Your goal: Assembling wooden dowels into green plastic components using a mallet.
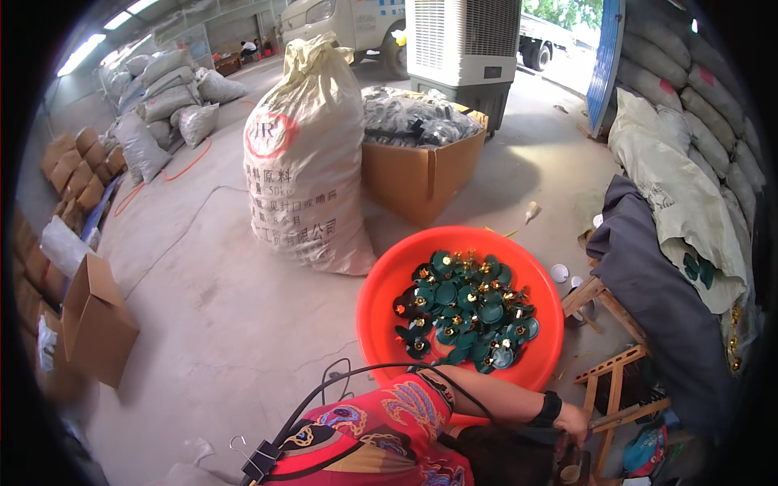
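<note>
My left arm, with a dark band at its wrist, reaches from a red patterned sleeve to the lower right. The fingers of my left hand curl downward at a dark brown object near the lower edge; what they grip is too small and shaded to name. My right hand is out of sight. Just beyond my arm stands a round orange-red basin, its near rim partly covered by my sleeve. Inside lie many dark green round pieces with shiny gold bits on them.
A full white woven sack stands beyond the basin, beside a cardboard box of grey plastic-wrapped pieces. Behind is an air cooler. Wooden frames and a dark cloth lie at right. An open carton is at left.
</note>
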Demonstrator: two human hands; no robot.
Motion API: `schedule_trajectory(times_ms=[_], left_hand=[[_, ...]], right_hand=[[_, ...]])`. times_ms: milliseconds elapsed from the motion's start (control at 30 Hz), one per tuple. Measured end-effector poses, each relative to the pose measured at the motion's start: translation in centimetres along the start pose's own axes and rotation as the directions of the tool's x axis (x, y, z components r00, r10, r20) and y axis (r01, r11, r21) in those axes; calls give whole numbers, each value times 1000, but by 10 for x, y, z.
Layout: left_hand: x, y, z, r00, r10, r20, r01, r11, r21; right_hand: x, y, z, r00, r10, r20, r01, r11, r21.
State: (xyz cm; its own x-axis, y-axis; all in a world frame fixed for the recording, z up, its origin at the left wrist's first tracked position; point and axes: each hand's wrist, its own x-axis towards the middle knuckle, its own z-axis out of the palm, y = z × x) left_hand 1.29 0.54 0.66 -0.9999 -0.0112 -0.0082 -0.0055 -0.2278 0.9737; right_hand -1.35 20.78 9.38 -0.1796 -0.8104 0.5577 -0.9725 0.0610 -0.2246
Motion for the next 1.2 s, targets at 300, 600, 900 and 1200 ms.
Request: schedule_trajectory(times_ms=[300, 600, 900, 1200], left_hand=[[0, -3, -3, 935, -351, -54, 337, 924, -181], [-3, -7, -1, 957, -290, -8, 264, 883, -389], [-20, 7, 2, 993, -120, 16, 121, 971, -208], [-8, -15, -6, 992, -113, 56, 121, 979, -166]], right_hand=[[-10, 9, 5, 989, -142, -28, 134, 972, -195], [-58, 56, 31, 994, 106, 5, -106, 994, -33], [-29, 13, 2, 586, 778, 229, -788, 480, 385], [-6, -14, 14, 541, 801, 256, -659, 215, 720]])
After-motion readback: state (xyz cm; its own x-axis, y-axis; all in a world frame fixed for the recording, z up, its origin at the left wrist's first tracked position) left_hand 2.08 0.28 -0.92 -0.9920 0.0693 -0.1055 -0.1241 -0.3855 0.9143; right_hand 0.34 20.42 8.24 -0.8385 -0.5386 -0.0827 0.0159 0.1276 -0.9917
